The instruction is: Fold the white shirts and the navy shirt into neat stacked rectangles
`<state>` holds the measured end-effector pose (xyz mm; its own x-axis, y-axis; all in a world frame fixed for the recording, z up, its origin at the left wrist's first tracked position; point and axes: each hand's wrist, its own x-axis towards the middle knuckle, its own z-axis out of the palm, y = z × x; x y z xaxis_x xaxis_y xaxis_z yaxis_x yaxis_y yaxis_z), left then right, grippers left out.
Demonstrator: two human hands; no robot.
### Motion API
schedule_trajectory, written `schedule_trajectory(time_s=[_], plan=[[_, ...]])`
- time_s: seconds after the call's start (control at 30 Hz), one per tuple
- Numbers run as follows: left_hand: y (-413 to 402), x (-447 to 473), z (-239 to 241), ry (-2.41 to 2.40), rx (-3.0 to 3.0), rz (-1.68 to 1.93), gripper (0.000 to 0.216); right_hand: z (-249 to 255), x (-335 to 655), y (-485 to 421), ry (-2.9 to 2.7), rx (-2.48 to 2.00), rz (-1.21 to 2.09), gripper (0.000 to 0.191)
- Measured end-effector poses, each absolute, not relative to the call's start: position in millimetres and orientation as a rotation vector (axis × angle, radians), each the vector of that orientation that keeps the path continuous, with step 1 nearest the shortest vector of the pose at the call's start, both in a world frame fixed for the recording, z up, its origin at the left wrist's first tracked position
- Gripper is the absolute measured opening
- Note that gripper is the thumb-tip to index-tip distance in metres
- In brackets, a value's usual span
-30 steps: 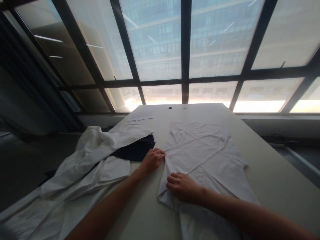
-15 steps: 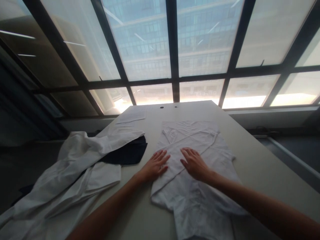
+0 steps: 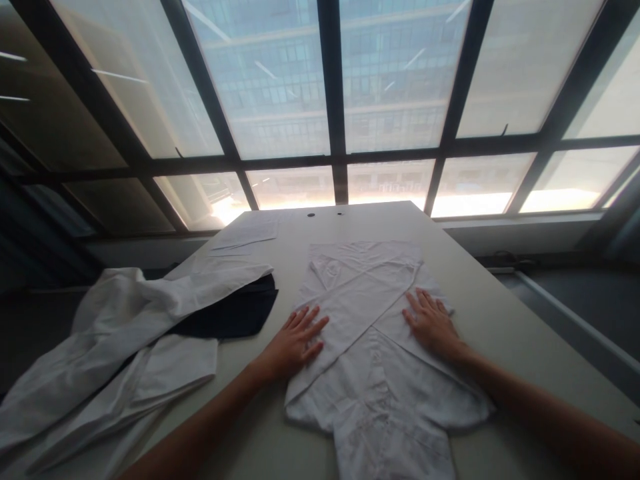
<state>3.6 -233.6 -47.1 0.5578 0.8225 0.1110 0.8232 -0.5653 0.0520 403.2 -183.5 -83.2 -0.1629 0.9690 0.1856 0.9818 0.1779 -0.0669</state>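
Where the white shirt (image 3: 350, 293) lies: on the pale table (image 3: 493, 327), right in front of the person, with slanting folds across it and wrinkles close to the near end.
Left hand (image 3: 295, 343): palm down on the shirt's left edge, fingers spread out.
Right hand (image 3: 431, 327): palm down by the shirt's right edge, fingers a little apart.
Between the hands: the middle of the shirt, so I see them well apart.
Pile on the left: crumpled white cloth (image 3: 125, 313), with dark blue cloth (image 3: 230, 317) poking out near the left hand.
Papers (image 3: 250, 230): flat on the table, past the pile.
Big windows (image 3: 280, 87): beyond the table, with dark bars and a building outside.
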Motion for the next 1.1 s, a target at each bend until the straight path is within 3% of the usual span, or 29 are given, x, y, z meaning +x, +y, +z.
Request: schedule_trajectory(time_s=[0.43,0.8,0.97,1.1], plan=[[-167,12,-49,-1.547,-2.654,-0.297,0.052,-60,393,-90,-2.350,-1.881,-0.017,0.061],[-197,11,-39,-1.640,-2.626,-0.074,0.051,-63,381,-115,-2.276,-1.857,-0.180,0.060],[-158,58,-31,-1.599,-2.645,-0.333,0.047,-52,316,-124,-2.421,-1.581,0.014,0.059],[-135,95,-46,-1.644,-2.673,-0.286,0.049,-49,277,-105,-2.562,-1.389,0.227,0.060]])
